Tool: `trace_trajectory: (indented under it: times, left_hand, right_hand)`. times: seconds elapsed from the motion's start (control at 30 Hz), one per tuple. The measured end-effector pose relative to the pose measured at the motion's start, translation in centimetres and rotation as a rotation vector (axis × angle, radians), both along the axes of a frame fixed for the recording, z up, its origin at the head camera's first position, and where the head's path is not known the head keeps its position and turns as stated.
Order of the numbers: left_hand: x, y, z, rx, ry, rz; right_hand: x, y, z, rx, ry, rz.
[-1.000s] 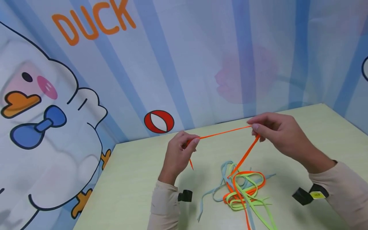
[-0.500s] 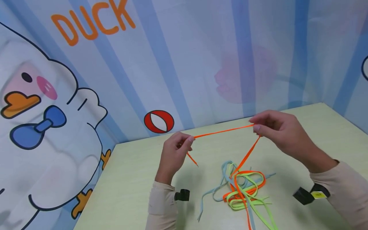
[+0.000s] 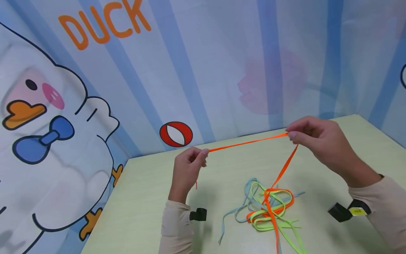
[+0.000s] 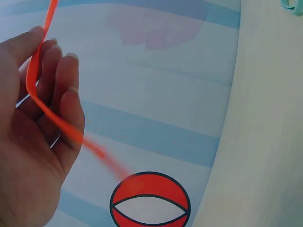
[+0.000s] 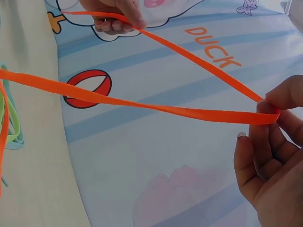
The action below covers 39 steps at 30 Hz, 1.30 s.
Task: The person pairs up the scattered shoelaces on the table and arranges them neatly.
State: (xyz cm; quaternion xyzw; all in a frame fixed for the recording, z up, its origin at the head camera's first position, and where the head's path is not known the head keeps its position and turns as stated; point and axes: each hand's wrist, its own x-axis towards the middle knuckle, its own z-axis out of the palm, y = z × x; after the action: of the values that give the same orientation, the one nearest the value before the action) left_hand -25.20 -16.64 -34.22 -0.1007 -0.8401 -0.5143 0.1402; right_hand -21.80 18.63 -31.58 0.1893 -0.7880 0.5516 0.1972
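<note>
A flat orange shoelace (image 3: 247, 143) is stretched between the two raised hands. My left hand (image 3: 187, 169) pinches it near one end between thumb and forefinger; in the left wrist view the blurred tail of the lace (image 4: 61, 124) hangs across the other fingers. My right hand (image 3: 323, 146) pinches the same lace farther along. From there, in the right wrist view, the lace (image 5: 189, 113) bends back round the fingers and slants down to the pile. On the table below lies a loose tangle of a light green shoelace (image 3: 293, 236), a grey-blue shoelace (image 3: 236, 210) and more of the orange one.
The pale table (image 3: 142, 211) ends at a blue striped backdrop (image 3: 215, 70) with a printed duck and a red ball. A black wrist camera (image 3: 198, 214) sits on the left sleeve, another camera (image 3: 340, 211) on the right one. Some laces run past the view's lower edge.
My hands have moved apart, the left to the left, the right to the right and slightly up. The orange span between them is longer, and the orange strand over the pile has shifted right.
</note>
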Motion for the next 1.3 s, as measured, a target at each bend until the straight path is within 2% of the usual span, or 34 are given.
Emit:
trace_trajectory:
  times: [0.13,0.23,0.47,0.6,0.93,1.3]
  left_hand:
    - [-0.1,-0.1,-0.1,0.008,-0.076,0.025]
    - [-0.2,-0.4,-0.3,0.02,-0.112,0.02]
    - [-0.5,-1.8,-0.4,0.159,-0.14,-0.088]
    - [-0.4,-2.3,-0.2,0.208,-0.131,-0.11]
    - [-0.8,-2.9,-0.3,0.23,-0.147,-0.064]
    - [-1.4,-3.4,-0.8,0.288,-0.189,0.087]
  right_hand:
    - [-0.3,0.4,-0.1,0.011,-0.019,-0.019]
    - [-0.6,0.6,-0.3,0.019,-0.033,-0.041]
    - [-1.2,1.4,-0.4,0.05,-0.03,-0.094]
    - [-1.3,1.7,-0.5,0.056,-0.024,-0.114]
    - [-1.4,2.5,-0.6,0.093,-0.036,-0.151]
    - [-2.5,3.9,-1.2,0.108,-0.09,-0.167]
